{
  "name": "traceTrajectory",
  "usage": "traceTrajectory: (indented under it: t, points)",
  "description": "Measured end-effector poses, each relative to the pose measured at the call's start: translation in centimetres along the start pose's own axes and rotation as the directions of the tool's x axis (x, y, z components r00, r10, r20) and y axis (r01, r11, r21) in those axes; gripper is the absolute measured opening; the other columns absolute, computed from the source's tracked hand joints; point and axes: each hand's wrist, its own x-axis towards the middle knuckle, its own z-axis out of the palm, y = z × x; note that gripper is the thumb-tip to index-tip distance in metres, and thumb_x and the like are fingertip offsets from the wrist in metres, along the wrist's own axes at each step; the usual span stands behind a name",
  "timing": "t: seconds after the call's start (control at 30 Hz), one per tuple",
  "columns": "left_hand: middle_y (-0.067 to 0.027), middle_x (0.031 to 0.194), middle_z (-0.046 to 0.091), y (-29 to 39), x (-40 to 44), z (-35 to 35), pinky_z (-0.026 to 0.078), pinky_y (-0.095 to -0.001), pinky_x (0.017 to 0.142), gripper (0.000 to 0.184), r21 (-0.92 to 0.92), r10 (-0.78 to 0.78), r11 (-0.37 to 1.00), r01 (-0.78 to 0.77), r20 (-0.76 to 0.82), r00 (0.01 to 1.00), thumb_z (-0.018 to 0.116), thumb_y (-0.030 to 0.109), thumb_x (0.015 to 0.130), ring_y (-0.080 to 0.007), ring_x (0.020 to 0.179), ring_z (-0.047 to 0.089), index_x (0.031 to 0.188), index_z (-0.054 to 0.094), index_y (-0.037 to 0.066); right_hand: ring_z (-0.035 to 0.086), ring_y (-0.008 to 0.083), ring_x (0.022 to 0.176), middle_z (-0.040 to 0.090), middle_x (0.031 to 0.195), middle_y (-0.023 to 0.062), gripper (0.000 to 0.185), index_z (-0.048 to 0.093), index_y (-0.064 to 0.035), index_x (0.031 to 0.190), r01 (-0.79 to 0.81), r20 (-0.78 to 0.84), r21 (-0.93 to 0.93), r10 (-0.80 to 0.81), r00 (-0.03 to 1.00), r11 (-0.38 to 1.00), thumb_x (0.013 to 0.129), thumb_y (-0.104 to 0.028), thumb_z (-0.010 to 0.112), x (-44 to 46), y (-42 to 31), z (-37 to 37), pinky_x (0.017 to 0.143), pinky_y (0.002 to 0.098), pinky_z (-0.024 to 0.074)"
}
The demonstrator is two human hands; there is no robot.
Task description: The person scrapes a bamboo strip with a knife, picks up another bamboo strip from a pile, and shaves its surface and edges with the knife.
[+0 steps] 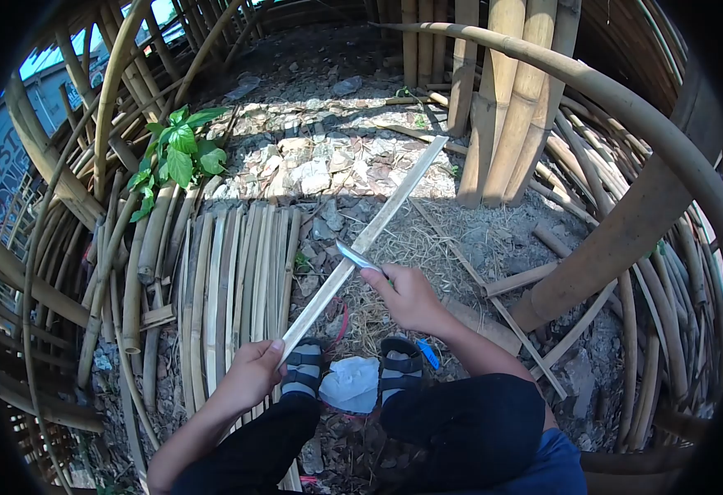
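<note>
A long pale bamboo strip (398, 196) slants up and away from me across the middle of the view. Its near end is gripped by my left hand (250, 373), thumb on top. My right hand (408, 299) is closed round the handle of a knife, and the knife blade (353, 255) lies across the strip, touching it near its middle. Most of the handle is hidden in my fingers. To the left, many similar split bamboo strips (242, 272) lie side by side on the ground.
Sandals (400, 363) flank a whitish flat piece (352, 384) on the ground, with a blue object (428, 353) beside. Shavings (419, 247) litter the soil. Thick bamboo poles (514, 99) stand at the back right; a curved pole (626, 99) arches overhead. A leafy plant (181, 150) grows left.
</note>
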Motion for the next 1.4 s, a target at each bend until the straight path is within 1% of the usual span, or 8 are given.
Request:
traceTrajectory:
  t: [0.17, 0.3, 0.5, 0.57, 0.7, 0.93, 1.2, 1.4]
  points:
    - [0.0014, 0.055, 0.046, 0.1, 0.1, 0.2, 0.031, -0.0261, 0.044, 0.047, 0.065, 0.037, 0.997, -0.035, -0.033, 0.999, 0.040, 0.035, 0.104, -0.0078, 0.045, 0.039, 0.074, 0.058, 0.004, 0.060, 0.0423, 0.060, 0.057, 0.060, 0.0248, 0.060, 0.061, 0.0033, 0.072, 0.082, 0.000, -0.191, -0.084, 0.997, 0.978, 0.094, -0.052, 0.052, 0.3, 0.0, -0.9, 0.059, 0.0491, 0.0448]
    - [0.0013, 0.055, 0.046, 0.5, 0.2, 0.4, 0.031, -0.0262, 0.044, 0.047, 0.040, 0.001, 0.999, -0.001, -0.017, 1.000, 0.040, 0.034, 0.104, -0.0081, 0.045, 0.039, 0.074, 0.058, 0.003, 0.060, 0.0421, 0.060, 0.057, 0.060, 0.0250, 0.062, 0.061, 0.0027, 0.071, 0.059, -0.011, -0.187, -0.062, 0.998, 0.981, 0.094, -0.054, 0.050, 0.1, 0.1, -1.1, 0.059, 0.0490, 0.0451]
    - [0.0020, 0.054, 0.044, 0.8, -0.3, 0.3, 0.027, -0.0254, 0.041, 0.046, 0.028, 0.011, 1.000, -0.010, -0.013, 1.000, 0.041, 0.035, 0.103, -0.0072, 0.043, 0.036, 0.073, 0.057, 0.004, 0.052, 0.0326, 0.050, 0.052, 0.055, 0.0195, 0.058, 0.059, 0.0033, 0.070, 0.059, -0.019, -0.234, -0.066, 0.998, 0.970, 0.096, -0.048, 0.052, 0.3, 1.1, -1.3, 0.054, 0.0452, 0.0399]
    - [0.0027, 0.053, 0.043, 1.1, -1.3, -0.6, 0.026, -0.0247, 0.040, 0.045, -0.048, -0.026, 0.999, 0.024, -0.024, 0.999, 0.041, 0.035, 0.103, -0.0068, 0.042, 0.034, 0.074, 0.056, 0.004, 0.054, 0.0321, 0.049, 0.053, 0.054, 0.0172, 0.061, 0.058, 0.0026, 0.068, -0.030, -0.258, -0.086, 0.007, 0.966, 0.996, 0.098, -0.050, 0.047, 1.7, 3.6, -2.0, 0.053, 0.0449, 0.0399]
    - [0.0041, 0.052, 0.039, 0.6, -2.3, -3.3, 0.022, -0.0228, 0.039, 0.043, -0.223, -0.028, 0.975, -0.004, -0.141, 0.990, 0.040, 0.036, 0.103, -0.0059, 0.040, 0.031, 0.076, 0.055, 0.006, 0.034, 0.0086, 0.049, 0.035, 0.052, -0.0036, 0.053, 0.050, -0.0036, 0.067, -0.166, -0.446, 0.315, 0.300, 0.843, 0.935, 0.101, -0.044, 0.046, 2.7, 8.9, -10.2, 0.045, 0.0338, 0.0265]
    - [0.0032, 0.050, 0.039, 0.6, -1.6, -2.6, 0.019, -0.0235, 0.036, 0.043, -0.221, -0.058, 0.974, 0.046, -0.047, 0.997, 0.042, 0.039, 0.102, -0.0058, 0.037, 0.029, 0.074, 0.053, 0.008, 0.038, 0.0064, 0.054, 0.041, 0.056, -0.0028, 0.049, 0.049, -0.0047, 0.068, -0.045, -0.280, 0.303, 0.134, 0.951, 0.952, 0.101, -0.041, 0.046, 1.1, 4.7, -5.3, 0.050, 0.0282, 0.0307]
    - [0.0017, 0.047, 0.035, 0.5, -1.2, -1.8, 0.020, -0.0249, 0.038, 0.048, -0.206, -0.060, 0.975, 0.079, 0.097, 0.994, 0.040, 0.040, 0.102, -0.0087, 0.037, 0.027, 0.071, 0.052, 0.005, 0.040, 0.0056, 0.056, 0.044, 0.063, -0.0033, 0.040, 0.056, -0.0042, 0.083, -0.016, 0.254, 0.602, -0.172, 0.952, 0.799, 0.103, -0.036, 0.044, -0.3, 0.5, 0.0, 0.052, 0.0231, 0.0342]
    - [0.0052, 0.050, 0.034, 0.6, -1.1, -0.6, 0.021, -0.0234, 0.041, 0.049, -0.049, 0.039, 0.998, -0.032, 0.153, 0.987, 0.040, 0.043, 0.103, -0.0059, 0.042, 0.028, 0.084, 0.059, 0.002, 0.040, 0.0054, 0.058, 0.045, 0.064, -0.0034, 0.043, 0.055, -0.0039, 0.080, -0.027, 0.243, 0.528, -0.120, 0.963, 0.849, 0.104, -0.038, 0.043, -0.4, 0.4, 1.9, 0.054, 0.0230, 0.0350]
